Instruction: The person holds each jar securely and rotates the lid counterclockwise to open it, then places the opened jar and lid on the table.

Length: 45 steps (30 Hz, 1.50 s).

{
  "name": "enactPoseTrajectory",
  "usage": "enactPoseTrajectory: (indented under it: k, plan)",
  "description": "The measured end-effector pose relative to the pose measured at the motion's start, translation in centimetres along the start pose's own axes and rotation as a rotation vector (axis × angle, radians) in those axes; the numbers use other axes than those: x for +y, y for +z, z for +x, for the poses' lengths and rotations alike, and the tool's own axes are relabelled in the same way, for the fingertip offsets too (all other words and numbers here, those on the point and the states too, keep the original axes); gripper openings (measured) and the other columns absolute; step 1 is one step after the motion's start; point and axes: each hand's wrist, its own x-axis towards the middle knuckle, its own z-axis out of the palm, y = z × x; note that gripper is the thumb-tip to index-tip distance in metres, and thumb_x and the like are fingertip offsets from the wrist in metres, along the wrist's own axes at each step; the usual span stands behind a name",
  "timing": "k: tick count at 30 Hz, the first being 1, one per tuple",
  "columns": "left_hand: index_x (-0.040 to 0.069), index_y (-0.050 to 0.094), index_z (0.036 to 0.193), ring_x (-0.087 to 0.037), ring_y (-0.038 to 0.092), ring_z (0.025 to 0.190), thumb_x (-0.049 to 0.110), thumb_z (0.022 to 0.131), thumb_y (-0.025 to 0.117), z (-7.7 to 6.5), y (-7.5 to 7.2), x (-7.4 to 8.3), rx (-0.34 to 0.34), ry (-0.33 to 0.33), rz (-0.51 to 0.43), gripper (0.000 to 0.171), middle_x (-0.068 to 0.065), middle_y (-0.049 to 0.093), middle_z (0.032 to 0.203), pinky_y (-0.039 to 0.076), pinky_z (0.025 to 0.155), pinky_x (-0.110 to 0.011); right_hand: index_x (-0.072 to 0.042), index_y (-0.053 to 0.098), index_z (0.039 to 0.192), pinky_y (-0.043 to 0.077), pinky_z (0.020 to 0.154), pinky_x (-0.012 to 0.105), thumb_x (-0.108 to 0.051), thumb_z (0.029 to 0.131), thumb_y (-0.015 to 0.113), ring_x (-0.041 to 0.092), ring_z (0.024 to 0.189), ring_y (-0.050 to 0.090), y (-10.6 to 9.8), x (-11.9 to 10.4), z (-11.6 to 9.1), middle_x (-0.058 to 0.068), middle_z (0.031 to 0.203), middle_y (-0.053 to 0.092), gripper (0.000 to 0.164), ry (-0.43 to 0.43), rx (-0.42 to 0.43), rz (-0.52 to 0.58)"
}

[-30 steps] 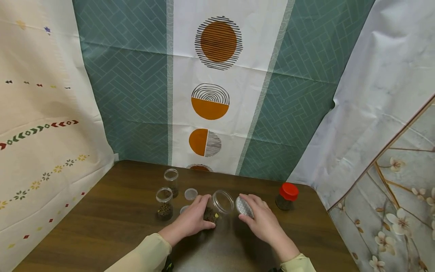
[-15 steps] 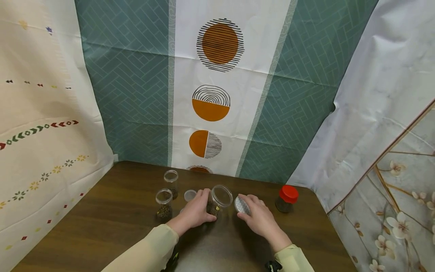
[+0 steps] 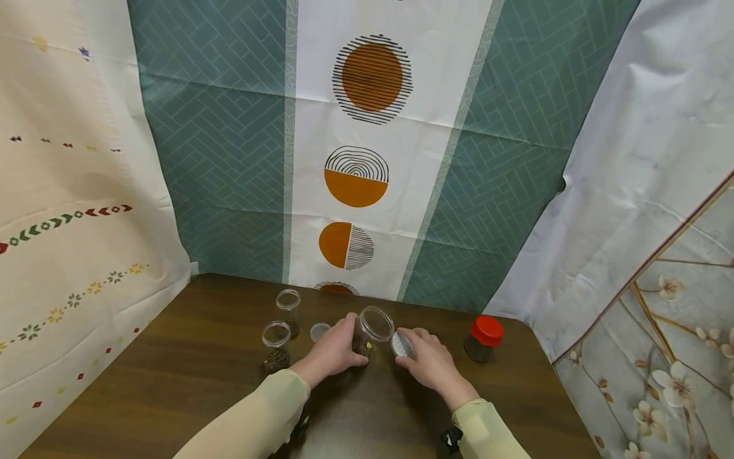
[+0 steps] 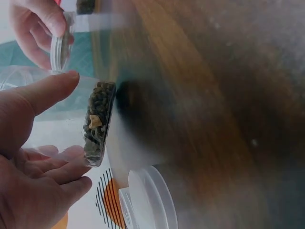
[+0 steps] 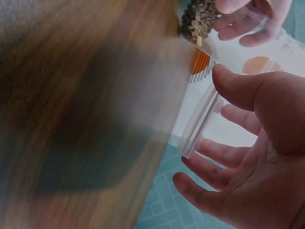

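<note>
My left hand (image 3: 335, 352) grips a clear jar (image 3: 375, 325) with thumb and fingers around its side. The jar leans, its open mouth turned up and toward the right hand. Dark brown pellets (image 4: 98, 107) with one pale yellow piece lie at its bottom. Just to the right, my right hand (image 3: 431, 363) holds a round clear lid (image 5: 201, 121) by its edge, thumb on one side and fingers on the other. The lid (image 3: 402, 345) stands nearly on edge, facing the jar's mouth with a small gap between them.
Left of my hands stand two uncovered clear jars, the nearer jar (image 3: 277, 349) with brown pellets and the farther jar (image 3: 288, 311) behind it. A whitish lid (image 3: 319, 331) lies beside them, partly behind my left hand. A red-capped jar (image 3: 484, 336) stands at the right. Patterned cloths hang around the wooden table (image 3: 189, 357).
My left hand has carried the tilted jar a little farther back over the table. My right hand has shifted slightly left with the lid, closer to the jar.
</note>
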Motion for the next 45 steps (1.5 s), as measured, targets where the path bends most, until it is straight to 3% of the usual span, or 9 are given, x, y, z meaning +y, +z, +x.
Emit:
enactPoseTrajectory:
  k: [13,21,22,26,28,32,34,41,45]
  plan:
    - [-0.001,0.046,0.149,-0.039,0.067,0.125,0.02,0.085,0.1,1.5,0.1,-0.6,0.019,-0.043,-0.053,0.086,-0.02,0.068,0.136,0.055,0.103,-0.057,-0.012,0.066,0.15,0.052,0.099,0.068,-0.029,0.098,0.087,0.048,0.124,0.062,1.5,0.2,2.1,0.024,0.145,0.062,0.058,0.01,-0.032,-0.101]
    - [-0.003,0.046,0.145,-0.04,0.068,0.124,0.019,0.084,0.1,2.2,0.0,-0.8,0.031,-0.032,-0.089,0.084,-0.021,0.068,0.135,0.054,0.106,-0.058,-0.013,0.065,0.151,0.052,0.099,0.069,-0.031,0.1,0.085,0.047,0.125,0.061,2.2,0.3,3.2,0.023,0.143,0.063,0.058,0.033,-0.067,-0.109]
    - [-0.001,0.045,0.147,-0.038,0.068,0.125,0.024,0.085,0.1,2.6,0.5,-1.8,0.036,-0.002,-0.092,0.087,-0.02,0.068,0.137,0.054,0.106,-0.056,-0.013,0.066,0.151,0.052,0.099,0.069,-0.032,0.1,0.086,0.047,0.125,0.061,2.2,0.4,3.4,0.023,0.143,0.063,0.058,0.036,-0.07,-0.113]
    - [-0.001,0.043,0.148,-0.038,0.069,0.122,0.03,0.086,0.1,3.5,1.2,-3.3,0.026,0.009,-0.106,0.09,-0.021,0.068,0.136,0.056,0.102,-0.055,-0.014,0.066,0.15,0.052,0.098,0.068,-0.032,0.099,0.086,0.046,0.125,0.062,2.6,0.5,3.7,0.022,0.142,0.063,0.057,0.046,-0.072,-0.121]
    - [0.0,0.042,0.149,-0.037,0.07,0.121,0.037,0.085,0.1,4.2,1.9,-4.6,0.025,0.009,-0.109,0.095,-0.02,0.069,0.135,0.057,0.1,-0.055,-0.014,0.067,0.148,0.053,0.097,0.067,-0.031,0.099,0.086,0.045,0.123,0.062,2.9,0.6,3.8,0.022,0.141,0.064,0.056,0.045,-0.066,-0.123]
    - [-0.002,0.042,0.149,-0.041,0.07,0.119,0.039,0.084,0.1,4.9,2.6,-5.6,0.033,-0.024,-0.135,0.096,-0.022,0.07,0.134,0.057,0.098,-0.057,-0.013,0.069,0.145,0.053,0.094,0.066,-0.03,0.097,0.088,0.043,0.118,0.063,3.4,0.8,4.1,0.022,0.136,0.065,0.055,0.026,-0.052,-0.139]
    - [-0.001,0.041,0.15,-0.042,0.07,0.12,0.039,0.084,0.1,4.8,2.4,-5.6,0.029,-0.035,-0.151,0.097,-0.022,0.069,0.135,0.057,0.098,-0.058,-0.012,0.069,0.144,0.054,0.094,0.064,-0.03,0.096,0.088,0.043,0.117,0.062,3.5,0.9,4.2,0.021,0.134,0.065,0.054,0.016,-0.048,-0.152]
    - [-0.006,0.041,0.149,-0.046,0.069,0.121,0.023,0.085,0.1,3.2,0.0,-2.2,0.02,-0.077,-0.142,0.092,-0.025,0.069,0.133,0.056,0.101,-0.061,-0.011,0.072,0.142,0.055,0.097,0.062,-0.031,0.096,0.09,0.043,0.118,0.062,3.5,1.1,4.5,0.022,0.136,0.065,0.054,-0.01,-0.051,-0.164]
    - [-0.005,0.039,0.154,-0.045,0.068,0.125,0.024,0.086,0.099,3.2,0.1,-2.1,0.014,-0.111,-0.127,0.096,-0.025,0.068,0.138,0.055,0.103,-0.059,-0.011,0.072,0.146,0.053,0.103,0.063,-0.033,0.099,0.086,0.046,0.125,0.061,3.5,1.2,4.4,0.023,0.142,0.064,0.054,-0.008,-0.075,-0.158]
